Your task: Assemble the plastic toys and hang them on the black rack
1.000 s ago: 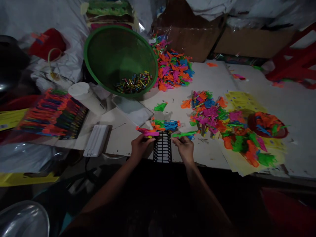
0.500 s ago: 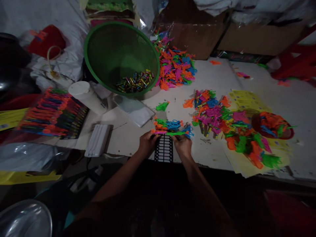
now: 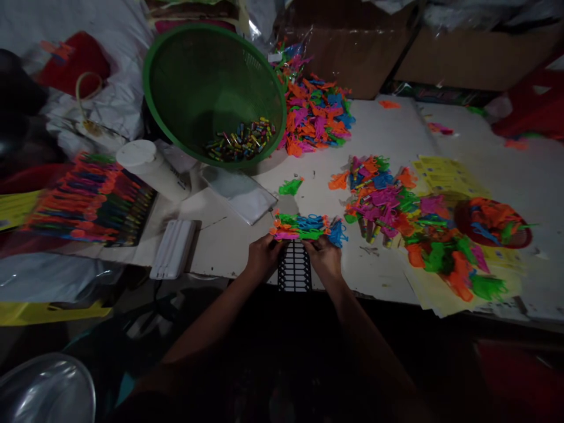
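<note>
The left hand [image 3: 264,255] and the right hand [image 3: 325,255] touch the near side of the row of bright plastic toys [image 3: 311,223]. It looks like they are lining up the front toys, but I can't tell if the fingers pinch or just push. The row is on the white surface [image 3: 220,244], at the far end of the black rack [image 3: 295,267]. Moving the row would call for soft, even fingers on both sides. Its long way goes left to right, across the rack, but I can't tell which end is its front
</note>
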Motion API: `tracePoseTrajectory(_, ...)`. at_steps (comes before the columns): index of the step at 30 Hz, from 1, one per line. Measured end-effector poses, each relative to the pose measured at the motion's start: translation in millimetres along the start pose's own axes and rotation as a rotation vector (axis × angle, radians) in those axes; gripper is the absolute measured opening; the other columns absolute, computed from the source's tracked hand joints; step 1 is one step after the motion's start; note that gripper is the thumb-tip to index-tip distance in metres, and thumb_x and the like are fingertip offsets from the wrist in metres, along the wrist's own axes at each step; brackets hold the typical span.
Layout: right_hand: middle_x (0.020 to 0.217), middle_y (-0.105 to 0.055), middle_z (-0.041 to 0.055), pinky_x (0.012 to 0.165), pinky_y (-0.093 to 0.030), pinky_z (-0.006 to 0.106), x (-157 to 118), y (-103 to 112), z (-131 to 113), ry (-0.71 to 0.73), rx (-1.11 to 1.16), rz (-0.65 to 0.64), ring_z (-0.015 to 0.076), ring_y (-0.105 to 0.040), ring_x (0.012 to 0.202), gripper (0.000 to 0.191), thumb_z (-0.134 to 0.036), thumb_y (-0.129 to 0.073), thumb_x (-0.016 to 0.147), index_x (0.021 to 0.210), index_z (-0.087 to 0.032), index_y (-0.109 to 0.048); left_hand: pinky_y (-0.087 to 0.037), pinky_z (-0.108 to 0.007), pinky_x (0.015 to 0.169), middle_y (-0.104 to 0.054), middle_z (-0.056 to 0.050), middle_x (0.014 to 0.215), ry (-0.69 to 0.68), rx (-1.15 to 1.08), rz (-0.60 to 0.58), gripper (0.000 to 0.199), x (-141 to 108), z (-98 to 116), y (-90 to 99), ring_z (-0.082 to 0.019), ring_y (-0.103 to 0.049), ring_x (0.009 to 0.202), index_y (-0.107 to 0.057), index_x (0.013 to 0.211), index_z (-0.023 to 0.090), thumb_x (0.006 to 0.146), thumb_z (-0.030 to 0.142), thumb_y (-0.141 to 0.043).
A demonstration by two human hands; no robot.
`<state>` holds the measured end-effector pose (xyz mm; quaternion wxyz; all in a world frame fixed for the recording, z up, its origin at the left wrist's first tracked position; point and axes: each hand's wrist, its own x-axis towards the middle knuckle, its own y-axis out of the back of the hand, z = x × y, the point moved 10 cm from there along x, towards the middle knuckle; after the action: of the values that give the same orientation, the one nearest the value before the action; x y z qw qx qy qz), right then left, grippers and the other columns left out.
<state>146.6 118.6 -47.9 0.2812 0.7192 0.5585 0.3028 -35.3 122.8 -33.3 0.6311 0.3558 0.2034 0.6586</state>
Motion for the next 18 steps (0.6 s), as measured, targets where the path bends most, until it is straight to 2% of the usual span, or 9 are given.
tracePoseTrajectory(4, 0.069, -0.068, 0.0054, 0.059, -0.043, 0.027, -1.1, -3.1, 4.3, -0.037, -0.003, 0.0, 0.0182, -0.062, 0.065, 0.027, -0.044, -0.053, 0.074, 0.071, -0.018, -0.062, -0.044, -0.023, 0.061, -0.069, -0.004, 0.076, 0.049, 0.103, -0.009, 0.015, 2.1, 1.6, -3.3, -0.016, -0.064, 0.068, -0.065, 0.086, 0.017, 0.075, 0.026, -0.06)
tracePoseTrajectory(8, 0.066, -0.066, 0.0039, 0.054, -0.041, 0.025, -2.2, -6.9, 7.7, -0.078, -0.028, -0.017, 0.017, -0.06, 0.06, 0.027, -0.045, -0.052, 0.074, 0.071, -0.019, -0.06, -0.043, -0.024, 0.058, -0.068, -0.006, 0.07, 0.113, 0.185, -0.013, 0.014, 1.8, -1.0, -4.1, -0.017, -0.063, 0.064, -0.064, 0.082, 0.014, 0.075, 0.026, -0.059)
tracePoseTrajectory(14, 0.071, -0.065, 0.0052, 0.057, -0.042, 0.025, 0.3, -0.5, -1.8, 0.01, -0.051, -0.001, 0.0174, -0.06, 0.066, 0.034, -0.049, -0.044, 0.078, 0.076, -0.019, -0.06, -0.045, -0.025, 0.068, -0.067, -0.007, 0.079, -0.058, 0.134, 0.003, 0.022, 0.6, 6.6, -7.2, -0.016, -0.061, 0.076, -0.065, 0.082, 0.016, 0.08, 0.035, -0.054)
tracePoseTrajectory(18, 0.073, -0.065, 0.0083, 0.06, -0.042, 0.026, 1.0, -0.8, -3.1, 0.054, -0.117, 0.012, 0.0186, -0.06, 0.07, 0.036, -0.047, -0.042, 0.08, 0.071, -0.018, -0.06, -0.045, -0.027, 0.072, -0.066, -0.008, 0.081, -0.069, 0.205, -0.013, 0.024, 1.1, 6.3, -13.0, -0.017, -0.06, 0.08, -0.065, 0.084, 0.016, 0.083, 0.034, -0.049)
